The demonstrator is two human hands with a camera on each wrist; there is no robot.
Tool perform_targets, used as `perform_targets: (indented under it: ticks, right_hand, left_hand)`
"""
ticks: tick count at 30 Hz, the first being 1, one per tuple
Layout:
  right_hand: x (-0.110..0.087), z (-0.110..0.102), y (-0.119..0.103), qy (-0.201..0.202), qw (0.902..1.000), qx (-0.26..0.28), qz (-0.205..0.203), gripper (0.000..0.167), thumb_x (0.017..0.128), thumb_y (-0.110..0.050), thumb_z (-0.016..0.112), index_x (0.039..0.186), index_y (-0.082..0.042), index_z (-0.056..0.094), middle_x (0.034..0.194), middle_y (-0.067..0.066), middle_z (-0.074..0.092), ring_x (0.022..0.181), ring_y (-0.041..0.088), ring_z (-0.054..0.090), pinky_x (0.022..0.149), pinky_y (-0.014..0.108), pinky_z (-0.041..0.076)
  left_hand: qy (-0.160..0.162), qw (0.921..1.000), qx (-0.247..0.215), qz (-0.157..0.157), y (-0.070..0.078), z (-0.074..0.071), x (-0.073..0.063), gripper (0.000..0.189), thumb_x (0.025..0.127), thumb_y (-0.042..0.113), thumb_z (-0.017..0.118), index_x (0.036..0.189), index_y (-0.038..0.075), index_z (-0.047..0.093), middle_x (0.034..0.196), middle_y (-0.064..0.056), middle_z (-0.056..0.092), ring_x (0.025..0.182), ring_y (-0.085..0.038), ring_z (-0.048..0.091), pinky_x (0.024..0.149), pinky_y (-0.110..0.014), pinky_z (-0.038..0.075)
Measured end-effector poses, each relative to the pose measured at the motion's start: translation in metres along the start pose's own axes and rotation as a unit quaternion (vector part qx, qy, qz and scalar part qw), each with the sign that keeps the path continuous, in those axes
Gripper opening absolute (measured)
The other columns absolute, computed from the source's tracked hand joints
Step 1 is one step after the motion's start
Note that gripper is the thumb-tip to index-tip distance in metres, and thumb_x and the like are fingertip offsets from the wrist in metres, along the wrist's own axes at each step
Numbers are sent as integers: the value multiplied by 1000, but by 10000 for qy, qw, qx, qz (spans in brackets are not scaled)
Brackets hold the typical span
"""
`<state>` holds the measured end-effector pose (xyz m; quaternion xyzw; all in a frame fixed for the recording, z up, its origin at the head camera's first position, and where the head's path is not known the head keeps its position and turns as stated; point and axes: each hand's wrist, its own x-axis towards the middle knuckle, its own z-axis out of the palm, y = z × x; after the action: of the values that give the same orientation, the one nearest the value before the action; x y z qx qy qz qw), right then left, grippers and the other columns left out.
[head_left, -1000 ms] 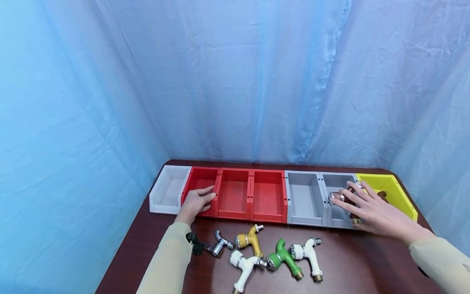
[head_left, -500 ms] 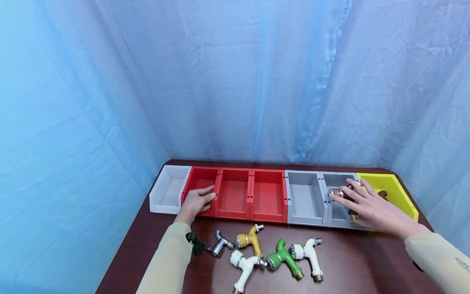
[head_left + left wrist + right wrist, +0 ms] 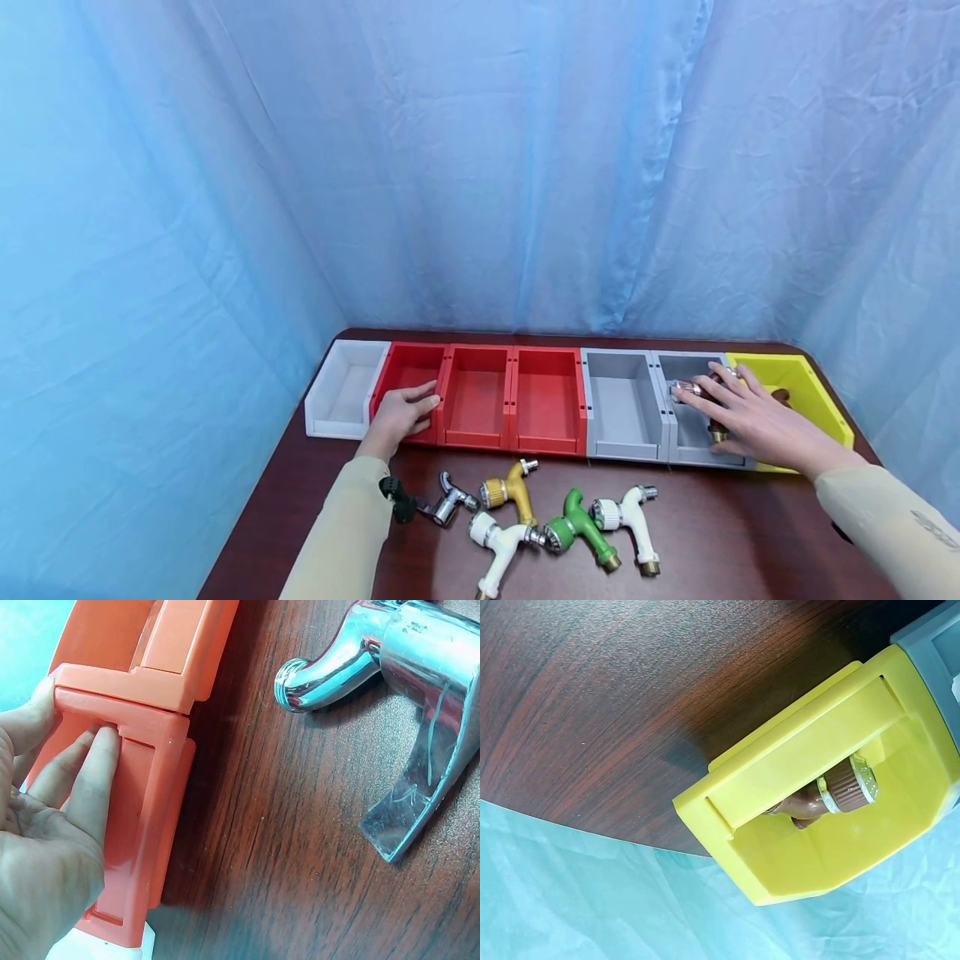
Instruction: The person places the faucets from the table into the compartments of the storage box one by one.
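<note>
My right hand (image 3: 765, 425) holds a brown tap (image 3: 688, 388) with a silvery knob end over the right-hand grey bin (image 3: 693, 456). The fingers lie across the tap and hide much of its body; its brass end points toward the bin's front. Another brown tap (image 3: 847, 784) lies inside the yellow bin (image 3: 802, 754) at the far right end. At the left, my left hand (image 3: 402, 417) pinches the side wall of a red bin (image 3: 150, 716), thumb on the rim and fingertips inside. In the right wrist view the right hand and its tap are out of sight.
Several bins stand in a row at the back, from a white bin (image 3: 336, 428) to the yellow one. On the table before them lie a chrome tap (image 3: 450, 502), a yellow tap (image 3: 519, 492), a green tap (image 3: 585, 529) and two white taps (image 3: 504, 546). Blue curtains surround the table.
My right hand has shifted slightly left with the brown tap, deeper over the grey bin, and the tap has turned a little. The left hand has stayed in place.
</note>
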<state>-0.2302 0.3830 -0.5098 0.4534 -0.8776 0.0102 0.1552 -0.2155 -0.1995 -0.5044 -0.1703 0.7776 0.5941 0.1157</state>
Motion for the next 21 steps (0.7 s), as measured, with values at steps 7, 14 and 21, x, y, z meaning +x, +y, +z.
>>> perform_targets:
  ticks: [7,14,21]
  right_hand:
    - [1,4,2,-144,9996,193,173,108,64,-47,92,155,-14,44,148,21,50,147,48,28,127,46,-10]
    - [3,3,4,-553,9968,390,416,109,68,-50,90,159,-18,39,151,21,50,144,47,35,126,46,-13]
    - [5,1,5,-799,9928,672,580,109,68,-44,91,159,-18,38,153,18,48,144,47,35,126,50,-9]
  left_hand:
    - [-16,10000,-41,19,-2,1,0,55,95,27,75,147,24,58,149,-15,50,131,-40,52,95,-44,58]
    - [54,10000,-16,52,-1,1,-2,55,94,26,75,147,22,58,149,-16,50,131,-40,52,95,-44,57]
    - [39,10000,19,53,-1,1,-2,55,95,26,74,147,23,58,149,-16,51,131,-40,53,95,-44,57]
